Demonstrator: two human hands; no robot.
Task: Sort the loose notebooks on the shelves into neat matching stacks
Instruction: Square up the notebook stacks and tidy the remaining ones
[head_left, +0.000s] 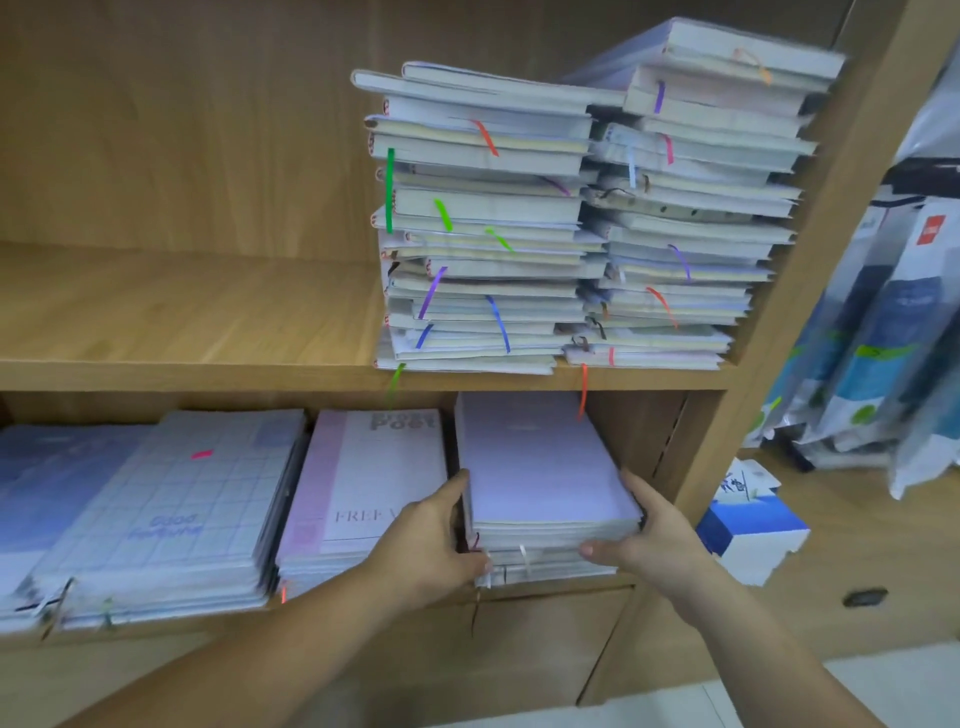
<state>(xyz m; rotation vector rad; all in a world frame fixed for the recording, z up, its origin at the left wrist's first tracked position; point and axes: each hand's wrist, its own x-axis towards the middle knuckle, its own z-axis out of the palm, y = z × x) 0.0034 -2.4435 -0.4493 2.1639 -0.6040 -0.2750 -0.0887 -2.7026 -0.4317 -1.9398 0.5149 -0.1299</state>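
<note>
- Both hands, left hand (441, 535) and right hand (655, 530), grip the sides of the lilac-covered notebook stack (540, 467) on the lower wooden shelf (582, 587).
- Squaring that stack seems the step in hand.
- Next likely needs its edges pressed flush.

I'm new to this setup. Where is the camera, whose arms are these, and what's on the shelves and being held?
No machine here: a person wears one camera on the head, looking forward and down, so the two bare arms are their own. The left hand and right hand grip the sides of a lilac stack of notebooks on the lower shelf. To its left lie a pink stack, a grid stack and a blue stack. On the upper shelf stand a tall, uneven left pile and right pile, with coloured ribbons hanging out. A blue box sits outside the shelves, at the right.
</note>
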